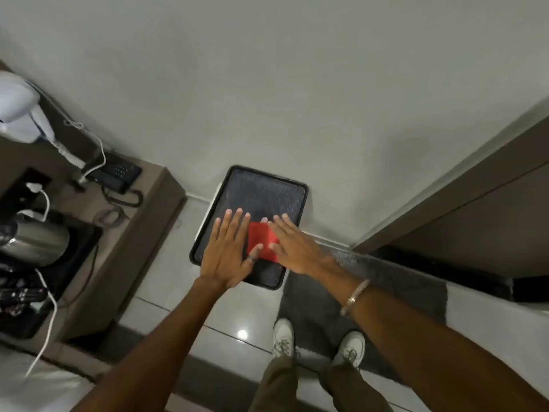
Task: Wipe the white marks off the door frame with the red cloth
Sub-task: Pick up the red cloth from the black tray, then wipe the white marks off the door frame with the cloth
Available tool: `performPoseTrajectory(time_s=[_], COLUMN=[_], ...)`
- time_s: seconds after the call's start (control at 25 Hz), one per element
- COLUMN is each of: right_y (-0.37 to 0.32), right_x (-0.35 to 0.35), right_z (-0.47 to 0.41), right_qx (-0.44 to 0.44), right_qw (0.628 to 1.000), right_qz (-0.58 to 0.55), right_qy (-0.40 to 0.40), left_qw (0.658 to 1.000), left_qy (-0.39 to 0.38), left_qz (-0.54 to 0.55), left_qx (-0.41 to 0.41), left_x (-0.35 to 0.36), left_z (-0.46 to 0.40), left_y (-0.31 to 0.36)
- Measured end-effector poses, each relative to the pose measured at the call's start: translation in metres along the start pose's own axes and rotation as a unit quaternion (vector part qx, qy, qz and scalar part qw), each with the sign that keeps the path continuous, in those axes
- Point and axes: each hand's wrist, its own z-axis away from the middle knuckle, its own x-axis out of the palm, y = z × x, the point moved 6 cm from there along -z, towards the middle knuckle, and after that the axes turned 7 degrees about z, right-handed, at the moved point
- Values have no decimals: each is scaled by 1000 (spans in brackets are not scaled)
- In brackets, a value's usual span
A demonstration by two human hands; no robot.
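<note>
A folded red cloth point(262, 239) lies flat on a black tray point(261, 188) that rests on a white stand by the wall. My left hand point(227, 251) hovers spread over the tray's left part, its thumb at the cloth's left edge. My right hand point(292, 248) is spread over the cloth's right side, fingers apart, covering its right edge. Neither hand grips anything. The brown door frame point(463, 185) rises at the right; I cannot make out white marks on it from here.
A brown desk point(139, 221) at the left carries a black telephone point(117, 172), a steel kettle point(35, 240), chargers and white cables. A white hair dryer point(17, 105) hangs at the far left. A dark mat point(386, 289) lies under my white shoes point(283, 337).
</note>
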Motion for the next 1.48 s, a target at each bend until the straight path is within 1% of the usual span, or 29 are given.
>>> performPoseTrajectory(time_s=[0.08, 0.16, 0.28, 0.36, 0.4, 0.44, 0.48, 0.52, 0.56, 0.6, 0.64, 0.68, 0.72, 0.76, 0.8, 0.84, 0.88, 0.96, 1.04, 1.12, 1.2, 1.24, 1.28, 1.32, 1.4, 1.44, 1.48], right_y=[-4, -2, -2, -9, -10, -9, -7, -1, 6, 13, 19, 25, 29, 30, 34, 40, 45, 56, 72, 93, 107, 114, 121, 126, 134, 138, 140], right_x=[37, 71, 107, 100, 87, 68, 47, 25, 2, -17, -32, -52, -75, -101, -132, -165, -193, -241, -282, -309, -334, -348, -364, -385, -428, -450, -468], right_z=[-29, -50, -66, -70, -71, -72, -69, -59, -45, -22, 3, 30, 54, 78, 104, 131, 154, 196, 239, 282, 324, 337, 347, 355, 356, 350, 337], right_qx=[-24, 3, 47, 65, 70, 77, 100, 143, 203, 271, 312, 326, 306, 264, 218, 180, 151, 124, 114, 160, 235, 246, 237, 218, 191, 181, 169], right_qw=[997, 991, 975, 973, 978, 989, 995, 986, 955, 895, 811, 714, 630, 564, 520, 498, 485, 486, 480, 473, 447, 433, 429, 438, 484, 512, 558], right_qz=[60, 118, 210, 220, 193, 130, 28, -87, -211, -349, -486, -608, -702, -770, -811, -827, -831, -809, -763, -667, -530, -465, -412, -366, -260, -183, -86], right_qy=[-38, -68, -61, -38, -21, -4, 9, 20, 40, 66, 92, 119, 128, 137, 157, 190, 225, 308, 419, 554, 681, 732, 769, 792, 814, 819, 808], left_qw=[1000, 999, 999, 999, 999, 1000, 1000, 1000, 999, 998, 996, 992, 988, 985, 980, 973, 965, 948, 926, 910, 892, 885, 880, 875, 863, 853, 843], left_qy=[-17, -33, -32, -32, -32, -26, -13, 4, 23, 45, 67, 92, 111, 124, 137, 152, 169, 201, 230, 247, 270, 281, 288, 296, 311, 324, 339], left_qz=[-14, -21, -15, -11, -4, 3, 11, 15, 22, 33, 55, 75, 94, 104, 110, 116, 121, 125, 117, 101, 90, 87, 82, 75, 52, 42, 37], left_qx=[-6, -23, -21, -18, -13, -8, -3, 6, 15, 22, 24, 33, 47, 67, 97, 130, 160, 214, 273, 318, 350, 361, 369, 376, 395, 407, 415], left_x=[25, 46, 65, 63, 57, 46, 33, 16, -3, -24, -44, -67, -87, -104, -122, -141, -159, -193, -228, -253, -276, -286, -293, -302, -320, -332, -345], left_z=[-5, -7, -6, -7, -8, -9, -11, -13, -19, -22, -23, -24, -27, -32, -38, -45, -53, -69, -79, -84, -87, -90, -93, -97, -107, -112, -116], left_y=[-24, -46, -56, -52, -45, -34, -23, -8, 8, 26, 44, 65, 87, 108, 134, 163, 190, 245, 303, 349, 383, 397, 408, 420, 439, 449, 457])
